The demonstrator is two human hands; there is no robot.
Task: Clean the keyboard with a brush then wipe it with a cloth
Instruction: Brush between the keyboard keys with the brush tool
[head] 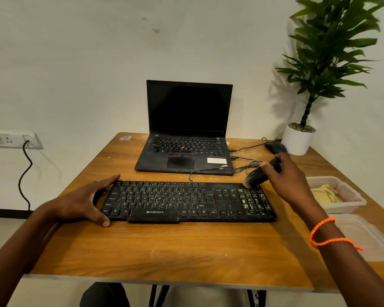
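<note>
Head view shows us the black keyboard (187,201) lying flat on the wooden table (164,247), between our two hands. Our left hand (84,201) clasps the keyboard's left end, fingers spread along its far edge and thumb hooked round the near corner. Our right hand (288,176) is curled round the handle of a dark brush (256,177), thumb on top; the bristles point down and to the left of that hand and touch the keyboard's far right corner, just above the number pad, whose keys look dusted with pale grime. An orange bracelet (324,233) circles the right wrist.

Just to the right of our right hand sits a clear plastic tub (350,191) holding a crumpled yellowish cloth (326,193); something pinkish lies beside the cloth in the same tub, but we cannot tell what it is. Nearer to us, beside the right forearm, lies a second clear plastic piece (368,235), flat and low; whether it is a lid or another tub we cannot tell.

Beyond both hands an open laptop (186,134) stands with a dark screen. Just past the right hand's knuckles rests a black mouse (275,148), and behind that a white pot (297,141) filled with pebbles carries a green plant (328,52).
</note>
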